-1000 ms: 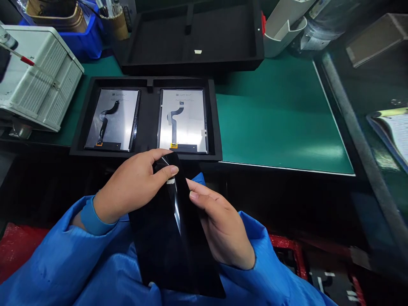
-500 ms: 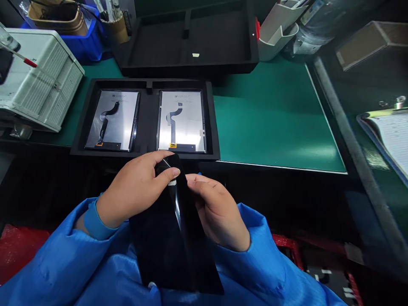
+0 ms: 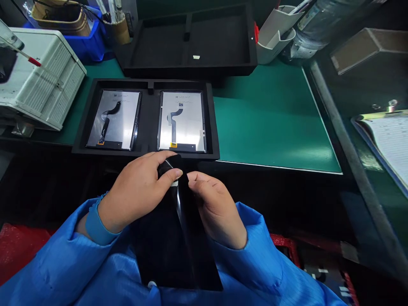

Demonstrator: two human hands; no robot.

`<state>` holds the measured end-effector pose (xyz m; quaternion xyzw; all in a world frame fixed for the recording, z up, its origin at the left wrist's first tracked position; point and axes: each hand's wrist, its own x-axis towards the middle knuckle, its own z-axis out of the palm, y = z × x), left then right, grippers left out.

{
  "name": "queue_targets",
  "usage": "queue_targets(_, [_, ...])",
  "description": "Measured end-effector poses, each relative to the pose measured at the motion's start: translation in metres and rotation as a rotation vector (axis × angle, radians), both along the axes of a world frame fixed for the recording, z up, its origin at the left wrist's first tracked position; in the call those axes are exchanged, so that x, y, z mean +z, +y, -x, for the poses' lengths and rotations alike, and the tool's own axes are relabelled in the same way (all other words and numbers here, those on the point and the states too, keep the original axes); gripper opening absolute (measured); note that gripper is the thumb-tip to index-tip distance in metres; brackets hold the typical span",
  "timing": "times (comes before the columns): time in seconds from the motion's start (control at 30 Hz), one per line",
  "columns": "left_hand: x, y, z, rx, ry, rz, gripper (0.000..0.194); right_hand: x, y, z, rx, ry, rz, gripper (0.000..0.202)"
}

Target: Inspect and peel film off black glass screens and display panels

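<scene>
"Where's the black panel (image 3: 168,259)?"

"At six o'clock in the view, upright-ish and leaning, in front of the blue sleeves (image 3: 251,250)."

"And the hands?"

"The left hand (image 3: 137,191) grips its top end, thumb across the glossy face, right by a pale tab (image 3: 174,184). The right hand (image 3: 221,210) has its fingers curled, thumb and forefinger close together at the panel's right edge. I can't tell whether they pinch it."

"What lies beyond them?"

"At eleven o'clock from the hands, a black tray (image 3: 147,127) on the green table (image 3: 270,131). Two silver-backed screens lie in it side by side, the left screen (image 3: 124,123) and the right screen (image 3: 189,127), each with a ribbon cable showing."

"Further out?"

"A larger black tray (image 3: 219,42) at twelve, a grey holder (image 3: 269,49) near one, a clipboard (image 3: 392,136) at three and a white crate (image 3: 35,72) at ten."
</scene>
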<state>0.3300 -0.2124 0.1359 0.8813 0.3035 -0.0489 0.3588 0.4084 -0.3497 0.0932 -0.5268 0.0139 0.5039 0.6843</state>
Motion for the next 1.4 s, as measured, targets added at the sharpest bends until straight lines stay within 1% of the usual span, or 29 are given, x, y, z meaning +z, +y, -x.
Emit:
queue_targets(0.23, [-0.001,0.000,0.002,-0.010,-0.022,-0.002,0.044,0.002,0.000,0.001,-0.025,-0.022,-0.006,0.019])
queue_targets(0.37, [0.000,-0.001,0.004,-0.010,-0.019,0.008,0.043,0.002,0.000,0.003,0.012,-0.016,0.002,0.016])
queue_targets(0.53, [-0.002,0.000,0.006,-0.006,-0.027,0.017,0.044,0.000,0.000,0.004,-0.016,-0.025,-0.015,0.017])
queue_targets(0.67, [-0.004,0.001,0.007,-0.002,-0.035,0.033,0.045,0.001,-0.002,0.004,0.021,0.007,-0.026,0.017])
queue_targets(0.8, [-0.006,0.001,0.008,0.005,-0.048,0.045,0.046,0.001,-0.002,0.005,-0.004,-0.017,-0.006,0.019])
queue_targets(0.93, [-0.007,0.002,0.009,0.005,-0.055,0.068,0.046,0.000,-0.001,0.005,0.021,0.021,-0.001,0.016])
queue_targets(1.07, [-0.007,0.002,0.010,0.007,-0.063,0.068,0.045,0.001,-0.001,0.005,0.007,-0.015,-0.003,0.017])
queue_targets(1.23, [-0.007,0.002,0.010,0.013,-0.058,0.092,0.045,0.001,-0.002,0.005,0.042,0.027,-0.006,0.016])
queue_targets(1.4, [-0.009,0.002,0.011,0.018,-0.070,0.090,0.045,-0.002,-0.003,0.005,0.036,-0.017,0.005,0.018])
